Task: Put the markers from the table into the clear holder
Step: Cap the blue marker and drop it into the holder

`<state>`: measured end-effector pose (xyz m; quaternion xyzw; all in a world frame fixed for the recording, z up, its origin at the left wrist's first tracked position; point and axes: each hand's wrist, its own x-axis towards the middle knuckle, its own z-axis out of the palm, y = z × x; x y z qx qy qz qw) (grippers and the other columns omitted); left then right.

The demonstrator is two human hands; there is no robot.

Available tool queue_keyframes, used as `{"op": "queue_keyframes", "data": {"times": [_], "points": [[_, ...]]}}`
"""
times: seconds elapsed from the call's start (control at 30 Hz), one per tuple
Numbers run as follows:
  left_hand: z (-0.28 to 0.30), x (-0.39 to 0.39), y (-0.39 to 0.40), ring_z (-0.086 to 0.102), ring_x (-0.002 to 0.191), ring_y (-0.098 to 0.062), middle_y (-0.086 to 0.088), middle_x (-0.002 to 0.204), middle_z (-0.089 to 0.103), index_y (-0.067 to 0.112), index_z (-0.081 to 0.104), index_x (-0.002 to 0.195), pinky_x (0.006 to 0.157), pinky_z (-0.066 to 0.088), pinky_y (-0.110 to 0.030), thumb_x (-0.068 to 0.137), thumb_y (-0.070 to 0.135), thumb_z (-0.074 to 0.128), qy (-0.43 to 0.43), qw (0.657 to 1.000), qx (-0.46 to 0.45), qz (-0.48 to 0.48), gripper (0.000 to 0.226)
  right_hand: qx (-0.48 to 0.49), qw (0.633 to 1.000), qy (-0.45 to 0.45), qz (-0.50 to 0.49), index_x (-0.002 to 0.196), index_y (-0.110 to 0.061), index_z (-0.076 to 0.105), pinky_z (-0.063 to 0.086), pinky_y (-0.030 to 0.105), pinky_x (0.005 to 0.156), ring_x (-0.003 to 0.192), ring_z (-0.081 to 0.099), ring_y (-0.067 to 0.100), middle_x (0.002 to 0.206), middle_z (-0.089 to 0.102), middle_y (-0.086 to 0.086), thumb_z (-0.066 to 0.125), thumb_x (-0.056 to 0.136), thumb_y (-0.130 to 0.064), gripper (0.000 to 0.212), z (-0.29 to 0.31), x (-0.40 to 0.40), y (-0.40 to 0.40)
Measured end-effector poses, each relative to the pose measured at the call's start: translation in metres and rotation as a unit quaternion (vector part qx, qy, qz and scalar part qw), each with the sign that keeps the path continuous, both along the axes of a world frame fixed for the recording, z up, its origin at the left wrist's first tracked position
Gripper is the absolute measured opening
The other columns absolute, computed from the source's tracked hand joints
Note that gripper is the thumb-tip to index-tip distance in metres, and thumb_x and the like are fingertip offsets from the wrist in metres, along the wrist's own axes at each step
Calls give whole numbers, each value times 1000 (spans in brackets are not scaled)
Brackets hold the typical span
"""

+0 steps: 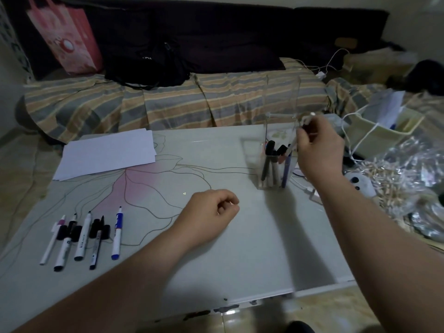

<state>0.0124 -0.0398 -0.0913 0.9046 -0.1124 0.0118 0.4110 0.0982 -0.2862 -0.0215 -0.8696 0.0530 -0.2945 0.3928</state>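
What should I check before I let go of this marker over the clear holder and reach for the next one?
1. Marker gripped by right hand: ok.
2. Marker's lower end inside the clear holder: cannot tell, blurred.
3. Holder upright on the table: ok.
4. Room left among the markers already inside: ok, they fill only the lower part.
5. Left hand free for the next pick: ok, loosely curled, holds nothing.
6. Markers left on the table: not ok, five remain, with loose caps beside them.

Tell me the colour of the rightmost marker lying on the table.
White marker with blue ends, head view.
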Motion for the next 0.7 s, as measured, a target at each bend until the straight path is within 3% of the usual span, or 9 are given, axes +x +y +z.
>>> {"op": "queue_keyframes", "data": {"times": [0.2, 0.27, 0.43, 0.57, 0.7], "points": [[-5, -3, -20, 61, 79, -4, 12, 87, 69, 31, 74, 98, 77, 48, -18, 91, 31, 62, -11, 997, 55, -60, 14, -16, 999, -40, 1, 140, -30, 37, 38, 13, 54, 68, 58, 1, 92, 60, -9, 52, 104, -18, 41, -3, 9, 1], [-6, -4, -24, 62, 83, -4, 12, 90, 69, 32, 73, 100, 80, 49, -18, 91, 32, 60, -11, 996, 61, -72, 16, -69, 997, -25, 11, 138, -29, 39, 42, 29, 62, 75, 59, 16, 94, 61, -4, 53, 104, -17, 38, -12, 15, 0], [-8, -2, -21, 62, 86, -3, 13, 94, 70, 33, 73, 102, 82, 50, -20, 92, 35, 58, -12, 994, 79, -81, 18, -266, 955, 121, 59, 127, -31, 61, 46, 47, 80, 107, 46, 36, 104, 69, 8, 46, 103, -18, 31, -50, 20, -10], [-6, 0, -12, 62, 84, -3, 13, 92, 70, 32, 74, 99, 80, 49, -21, 92, 33, 59, -11, 994, 86, -73, 16, -278, 947, 154, 52, 135, -31, 59, 41, 46, 86, 112, 40, 35, 122, 60, 6, 46, 99, -11, 43, -54, 22, -13], [-2, 1, 7, 62, 82, -4, 13, 89, 70, 31, 74, 98, 78, 50, -22, 92, 33, 59, 10, 993, 103, -59, 16, -245, 967, 72, 8, 135, -21, 61, 38, 44, 94, 113, 41, 32, 128, 55, 8, 55, 92, -10, 45, -42, 8, 5]]}}
